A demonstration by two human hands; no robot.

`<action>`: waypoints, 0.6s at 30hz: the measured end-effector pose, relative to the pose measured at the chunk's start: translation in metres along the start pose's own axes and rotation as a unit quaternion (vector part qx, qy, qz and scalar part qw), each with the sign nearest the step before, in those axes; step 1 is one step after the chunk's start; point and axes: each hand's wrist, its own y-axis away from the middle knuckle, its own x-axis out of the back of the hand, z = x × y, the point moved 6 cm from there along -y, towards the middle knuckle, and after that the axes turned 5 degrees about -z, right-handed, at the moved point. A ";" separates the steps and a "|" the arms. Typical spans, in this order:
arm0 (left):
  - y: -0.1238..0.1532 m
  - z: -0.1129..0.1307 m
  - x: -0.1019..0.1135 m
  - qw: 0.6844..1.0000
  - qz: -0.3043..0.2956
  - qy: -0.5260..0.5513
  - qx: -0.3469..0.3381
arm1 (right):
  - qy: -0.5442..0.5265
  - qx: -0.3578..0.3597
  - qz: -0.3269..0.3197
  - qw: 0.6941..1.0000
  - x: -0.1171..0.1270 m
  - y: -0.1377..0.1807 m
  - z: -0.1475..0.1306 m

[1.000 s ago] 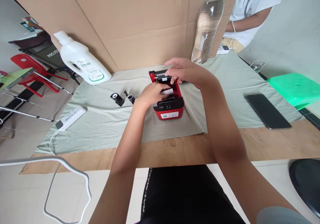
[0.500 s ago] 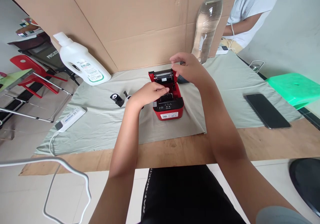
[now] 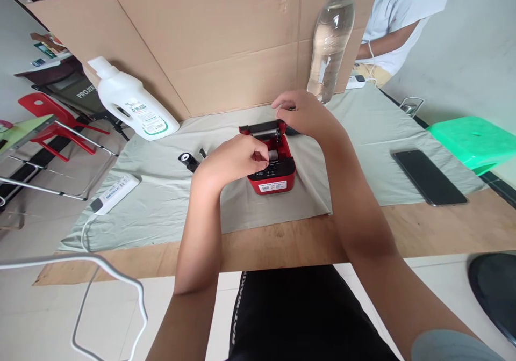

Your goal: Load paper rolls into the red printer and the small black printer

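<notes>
1. We have the red printer (image 3: 275,175) on the table straight ahead, its lid (image 3: 264,128) tipped up at the far side and its front panel facing us.
2. Inside, a small pale roll (image 3: 273,156) lies just to the right of our left hand's fingertips, its long axis seeming to run crosswise, from left to right.
3. Our left hand (image 3: 236,159) is nearer to that roll; it comes over the printer's left wall with thumb and fingers curled close together. We cannot tell whether they pinch anything or touch the roll.
4. Our right hand (image 3: 300,115) is at the lid's right end, higher and farther back, with its fingers bent; whether they press on the lid we cannot tell.
5. Beneath the printer we see a pale, creased cloth (image 3: 161,205), which leaves the table's wooden edge (image 3: 278,243) bare on our side.
6. To the left, a black roll (image 3: 188,161) lies near our left wrist, and the white jug (image 3: 133,103) stands farther back.
7. To the right, the phone (image 3: 429,177) lies well apart; the water bottle (image 3: 331,44) stands behind our right hand, before the cardboard (image 3: 234,38).
8. Beyond that, we see a person in a white shirt (image 3: 399,12).
</notes>
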 end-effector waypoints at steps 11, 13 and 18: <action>-0.005 -0.006 -0.003 0.999 -0.025 0.044 0.001 | 0.082 -0.130 -0.203 0.967 -0.025 0.021 -0.012; -0.007 -0.022 0.002 0.998 0.006 0.048 0.032 | 0.109 -0.138 -0.204 0.963 -0.026 0.022 -0.013; -0.015 -0.080 0.003 0.988 0.024 0.035 0.149 | 0.122 -0.157 -0.197 0.960 -0.025 0.025 -0.014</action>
